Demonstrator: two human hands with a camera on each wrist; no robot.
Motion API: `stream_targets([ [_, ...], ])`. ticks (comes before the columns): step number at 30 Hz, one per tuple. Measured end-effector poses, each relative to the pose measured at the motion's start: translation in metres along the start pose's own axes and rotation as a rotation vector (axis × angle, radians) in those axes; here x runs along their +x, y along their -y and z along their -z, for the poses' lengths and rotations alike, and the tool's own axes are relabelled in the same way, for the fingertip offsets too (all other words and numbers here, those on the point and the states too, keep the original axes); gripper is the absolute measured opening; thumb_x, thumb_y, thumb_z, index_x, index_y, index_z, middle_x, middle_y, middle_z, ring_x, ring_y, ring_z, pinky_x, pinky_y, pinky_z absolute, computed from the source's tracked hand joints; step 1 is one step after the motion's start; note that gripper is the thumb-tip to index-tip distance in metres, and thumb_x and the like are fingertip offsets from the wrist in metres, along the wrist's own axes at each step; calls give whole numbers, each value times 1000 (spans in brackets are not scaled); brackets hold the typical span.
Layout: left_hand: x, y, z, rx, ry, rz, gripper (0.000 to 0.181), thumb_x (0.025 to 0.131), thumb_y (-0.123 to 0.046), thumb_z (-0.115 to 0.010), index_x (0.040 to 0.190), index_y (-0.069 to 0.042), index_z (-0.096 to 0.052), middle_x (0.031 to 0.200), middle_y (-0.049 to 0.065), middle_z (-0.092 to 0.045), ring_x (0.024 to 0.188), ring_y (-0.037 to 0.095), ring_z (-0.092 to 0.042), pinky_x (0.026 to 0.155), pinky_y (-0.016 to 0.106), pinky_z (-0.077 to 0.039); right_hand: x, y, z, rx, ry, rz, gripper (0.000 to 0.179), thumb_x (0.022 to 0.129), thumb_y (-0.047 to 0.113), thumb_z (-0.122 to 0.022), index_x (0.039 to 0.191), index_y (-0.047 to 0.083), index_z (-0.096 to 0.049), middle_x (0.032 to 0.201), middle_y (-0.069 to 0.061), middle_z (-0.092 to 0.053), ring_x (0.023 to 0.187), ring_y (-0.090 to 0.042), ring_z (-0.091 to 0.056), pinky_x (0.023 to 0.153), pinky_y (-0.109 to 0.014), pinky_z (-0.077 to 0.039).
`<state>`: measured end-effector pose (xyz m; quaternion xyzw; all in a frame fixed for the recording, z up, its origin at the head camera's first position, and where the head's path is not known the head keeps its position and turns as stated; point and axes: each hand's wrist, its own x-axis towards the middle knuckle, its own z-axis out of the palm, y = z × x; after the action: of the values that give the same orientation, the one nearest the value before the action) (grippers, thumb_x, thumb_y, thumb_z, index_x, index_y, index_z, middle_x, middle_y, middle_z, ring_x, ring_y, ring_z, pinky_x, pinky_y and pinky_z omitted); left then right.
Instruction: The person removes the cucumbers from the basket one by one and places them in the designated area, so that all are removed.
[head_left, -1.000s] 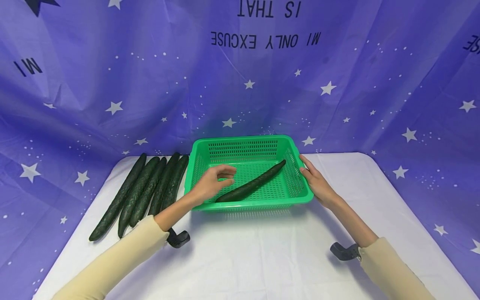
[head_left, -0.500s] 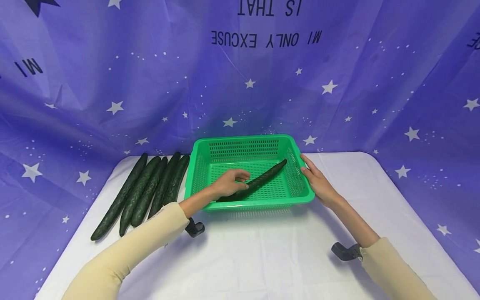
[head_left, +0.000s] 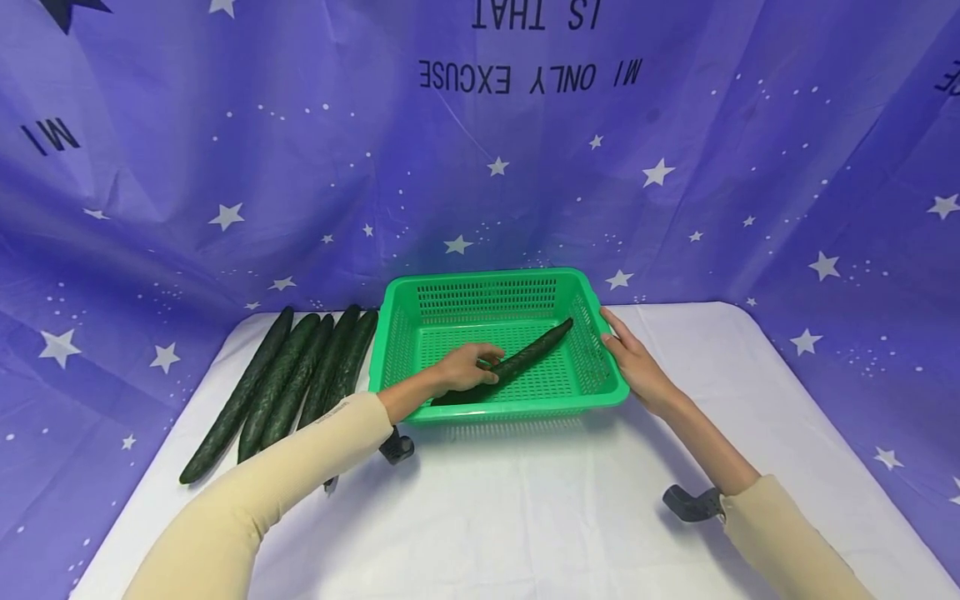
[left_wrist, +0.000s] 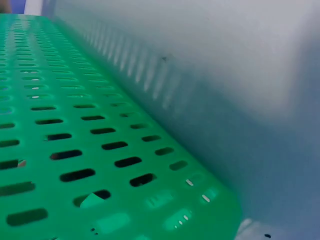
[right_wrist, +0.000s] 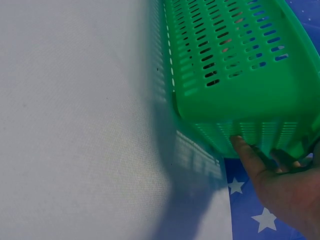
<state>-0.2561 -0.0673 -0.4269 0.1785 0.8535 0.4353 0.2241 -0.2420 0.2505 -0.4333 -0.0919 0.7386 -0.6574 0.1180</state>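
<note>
A green plastic basket (head_left: 502,410) with slotted walls stands on the white-covered table. One long dark cucumber (head_left: 536,348) lies slantwise inside it. In the head view my left hand (head_left: 465,368) reaches over the basket's near left corner, its thumb and fingers around the cucumber's lower part. The right hand (head_left: 637,371) grips the basket's right rim, thumb at the top edge; the right wrist view has its fingers (right_wrist: 247,155) against the outer end wall. From the left wrist only the basket's slotted side (left_wrist: 75,150) shows, with the left hand hidden.
Several cucumbers (head_left: 240,396) lie side by side on the table (head_left: 540,517) left of the basket, partly behind the left sleeve (head_left: 285,467). A purple curtain (head_left: 337,167) with stars hangs behind the table and at its sides.
My left hand has moved right and down onto the cucumber in the basket, and its fingers have closed around it. The right hand keeps its place on the rim.
</note>
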Motion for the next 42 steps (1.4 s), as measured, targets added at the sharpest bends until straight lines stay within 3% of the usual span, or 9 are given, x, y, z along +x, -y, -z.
stream_targets([
  [9,2,0,-1,25,11,51,52,96,-8,-69,145,-8,-53,142,17,-51,132,34,-47,101,45,-46,1,-1,0,22,9,7,61,111,33,-33,163,24,-3,145,-32,-37,107,-29,-61,82,-31,-56],
  [14,5,-1,0,45,-36,28,48,93,-7,-71,140,-9,-59,136,16,-56,126,32,-52,95,42,-50,1,-1,1,23,12,4,61,111,34,-33,163,24,-2,146,-31,-36,108,-28,-60,82,-31,-56],
  [24,-4,-9,17,-60,-147,-33,46,91,-2,-67,137,-7,-62,139,15,-55,125,31,-53,95,44,-50,1,-1,1,6,18,6,61,111,34,-33,163,24,-2,146,-31,-35,108,-29,-60,82,-32,-56],
  [31,-18,-26,40,-139,-200,-90,47,91,-1,-66,137,-4,-61,141,15,-54,127,32,-51,96,45,-50,1,-1,0,11,14,5,61,111,34,-33,163,23,-2,145,-31,-35,105,-26,-61,81,-31,-56],
  [36,-34,-34,60,-170,-263,-71,47,92,-1,-67,138,-5,-61,139,14,-55,124,31,-53,95,44,-50,0,-1,0,15,20,2,62,111,35,-33,163,24,-1,144,-31,-36,104,-24,-61,80,-30,-56],
  [42,-66,-25,87,-197,-333,-57,48,93,-4,-66,141,-6,-58,140,15,-55,126,33,-52,98,46,-49,-1,0,-1,9,14,0,62,111,34,-33,163,24,-2,144,-31,-36,103,-23,-61,80,-29,-55],
])
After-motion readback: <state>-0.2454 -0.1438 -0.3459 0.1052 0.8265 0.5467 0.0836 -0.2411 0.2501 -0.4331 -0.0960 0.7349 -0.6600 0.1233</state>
